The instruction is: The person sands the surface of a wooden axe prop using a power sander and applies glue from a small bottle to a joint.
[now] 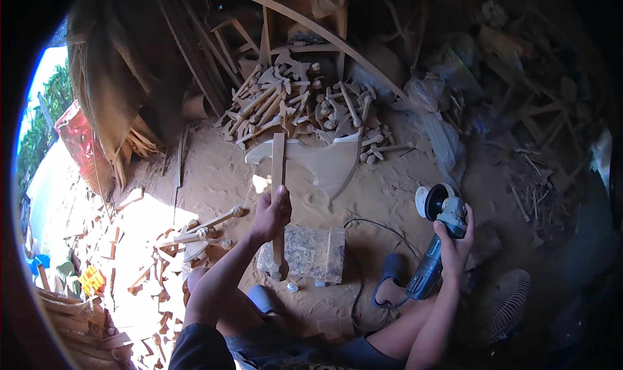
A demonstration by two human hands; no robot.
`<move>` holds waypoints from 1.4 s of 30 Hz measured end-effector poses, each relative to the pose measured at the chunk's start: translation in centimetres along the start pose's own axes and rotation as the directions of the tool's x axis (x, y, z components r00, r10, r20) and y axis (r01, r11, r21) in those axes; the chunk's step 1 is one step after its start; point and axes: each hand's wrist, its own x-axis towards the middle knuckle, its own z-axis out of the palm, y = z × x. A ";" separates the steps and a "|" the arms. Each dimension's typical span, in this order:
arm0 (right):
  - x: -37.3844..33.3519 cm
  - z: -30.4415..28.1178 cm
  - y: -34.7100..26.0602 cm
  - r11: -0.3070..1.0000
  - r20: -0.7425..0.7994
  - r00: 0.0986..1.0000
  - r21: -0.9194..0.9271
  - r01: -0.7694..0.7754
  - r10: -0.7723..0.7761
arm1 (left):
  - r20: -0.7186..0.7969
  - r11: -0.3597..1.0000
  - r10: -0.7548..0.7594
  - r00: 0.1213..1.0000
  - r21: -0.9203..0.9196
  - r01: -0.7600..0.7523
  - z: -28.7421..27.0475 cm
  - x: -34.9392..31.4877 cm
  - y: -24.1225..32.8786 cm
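- Fingers of the left hand [271,214] are wrapped around the shaft of a double-headed wooden axe [331,163], which stands just left of the frame's centre, head toward the top.
- Fingers of the right hand [456,243] grip a blue-green angle grinder [425,271] at right of centre, its round disc [430,202] tilted upward and well apart from the axe.
- The floor [389,185] is bare brown earth or sand, scuffed and dimpled, shaded in the middle and glaring with sunlight at lower left.
- Below the centre sits a squared wooden block [311,248], its surface scarred and blotchy; the axe's knobbed butt shows in front of it (whether they touch, I cannot tell).
- The axe is pale and smooth-looking: one slim, pointed blade on the left, a broad, crescent-edged one on the right, and a straight, flat-sided shaft.
- At upper centre rises a heap of carved wooden pieces [276,104], many of them rods with knobbed ends.
- More wooden offcuts [146,276] lie scattered at lower left.
- A coarse brown cloth [110,58] drapes the upper left, above a shiny red sack [76,139].
- A crumpled translucent plastic bag [444,136] hangs slack at upper right; a ribbed, rounded wire guard [509,305] sits at lower right.
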 end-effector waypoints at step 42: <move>-0.6 0.6 3.7 0.948 0.190 0.982 -0.310 0.074 -0.014 | -0.492 0.295 -0.354 0.796 0.748 0.594 -4.0 4.1 -31.3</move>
